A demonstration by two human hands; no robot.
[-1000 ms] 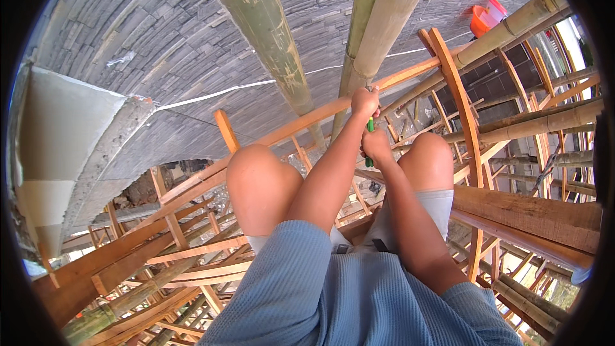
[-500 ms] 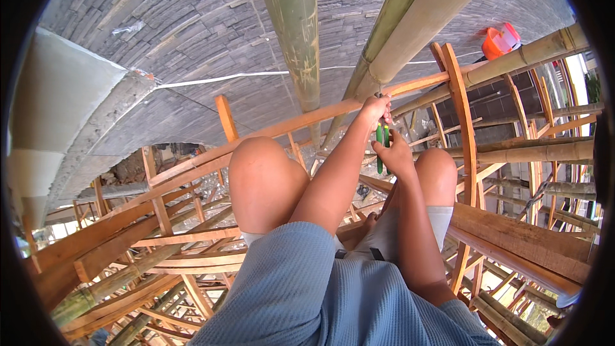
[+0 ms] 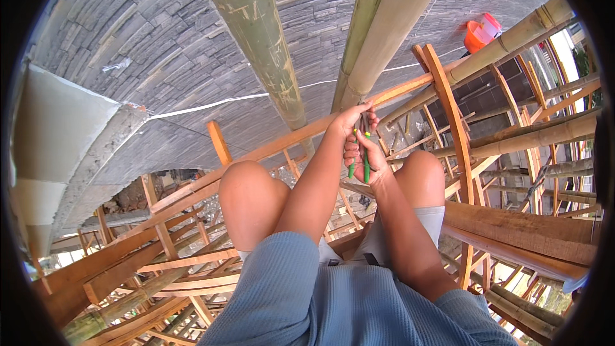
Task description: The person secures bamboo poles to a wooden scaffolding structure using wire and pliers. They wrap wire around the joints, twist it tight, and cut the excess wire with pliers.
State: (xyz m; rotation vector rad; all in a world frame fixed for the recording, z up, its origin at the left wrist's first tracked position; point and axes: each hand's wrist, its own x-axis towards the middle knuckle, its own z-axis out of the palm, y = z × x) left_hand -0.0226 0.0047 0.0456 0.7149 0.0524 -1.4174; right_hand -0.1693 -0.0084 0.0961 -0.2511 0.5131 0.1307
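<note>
A pair of pliers (image 3: 366,168) with green and yellow handles is in front of me, just beyond my bent knees, its handles pointing down toward me. My right hand (image 3: 375,161) is closed around the handles, which stand a little apart. Above it, my left hand (image 3: 351,119) curls its fingers around the head of the pliers, hiding the jaws and whatever lies between them. Both hands are where a wooden rail (image 3: 288,140) meets the foot of a thick pale bamboo pole (image 3: 395,25). A greener bamboo pole (image 3: 360,32) runs alongside that one.
Another green bamboo pole (image 3: 256,32) rises to the left, before a grey stone-tiled surface (image 3: 154,38). Timber and bamboo lattice surrounds me, with gaps showing lower levels. A curved wooden upright (image 3: 452,122) stands at right. Orange and pink buckets (image 3: 477,37) lie farther off.
My right hand has come up and wrapped its fingers around the plier handles, which are now wider apart. Poles and hands have shifted left in the view.
</note>
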